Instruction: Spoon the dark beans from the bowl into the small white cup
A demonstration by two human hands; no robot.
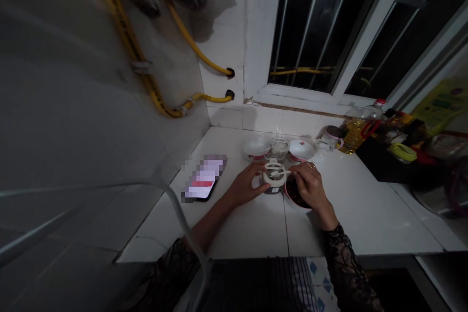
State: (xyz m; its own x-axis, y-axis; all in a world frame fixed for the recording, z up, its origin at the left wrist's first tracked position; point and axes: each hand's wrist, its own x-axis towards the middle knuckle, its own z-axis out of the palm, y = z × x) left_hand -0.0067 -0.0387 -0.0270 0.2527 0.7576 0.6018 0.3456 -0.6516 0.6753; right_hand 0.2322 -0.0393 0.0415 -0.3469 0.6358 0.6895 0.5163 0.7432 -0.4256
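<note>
On the counter, a small clear jar (274, 189) with a white rim stands with its clear lid (278, 148) flipped up behind. My left hand (246, 185) grips the jar's left side between thumb and fingers. My right hand (310, 186) pinches the handle of a small white spoon (276, 174), whose tip is over the jar's mouth. What the spoon carries is too small to make out. Beneath my right hand sits a bowl (302, 208) with dark reddish contents, partly hidden by that hand. Two white bowls, one left (255, 146) and one right (302, 150), flank the raised lid.
A phone (204, 178) with a lit screen lies at the left. Behind, to the right, are a glass jar (329, 139), an oil bottle (354, 134) and a black box (380, 161) of condiments. A pale cable (183, 219) hangs across the near left. Yellow pipes (131, 48) run along the wall.
</note>
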